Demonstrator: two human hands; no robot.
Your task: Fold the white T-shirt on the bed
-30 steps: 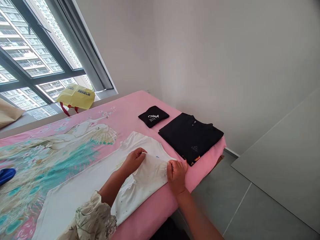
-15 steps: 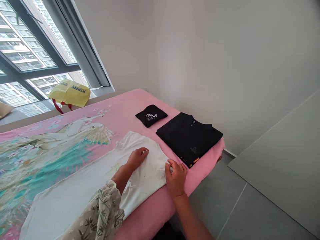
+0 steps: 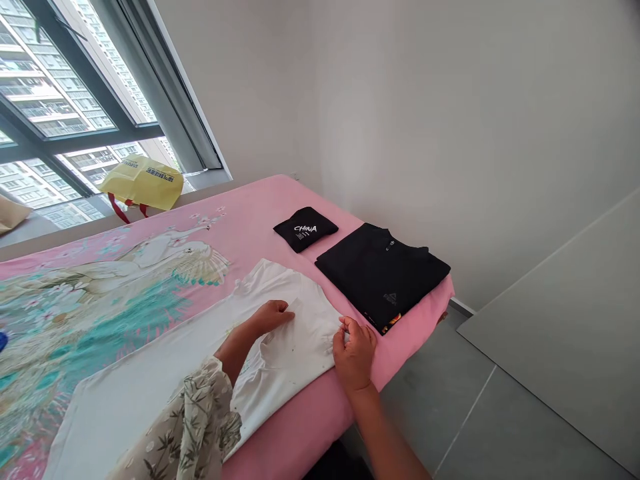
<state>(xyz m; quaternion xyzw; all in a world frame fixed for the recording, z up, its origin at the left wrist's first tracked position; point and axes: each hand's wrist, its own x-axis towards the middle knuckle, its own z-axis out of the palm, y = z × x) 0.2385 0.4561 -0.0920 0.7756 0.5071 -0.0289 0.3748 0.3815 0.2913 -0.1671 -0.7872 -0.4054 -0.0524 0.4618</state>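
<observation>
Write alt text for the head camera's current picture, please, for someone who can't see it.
A person's left hand and right hand handle a white garment spread on a pink bedspread. Beyond lie a folded black shirt and a smaller black bundle reading CHINA; a yellow bag with red handles sits by the window.

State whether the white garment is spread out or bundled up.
Spread out: the white garment lies lengthwise along the bed, wrinkled near the left hand and right hand. Whether any layer is tucked underneath, I cannot tell.
</observation>
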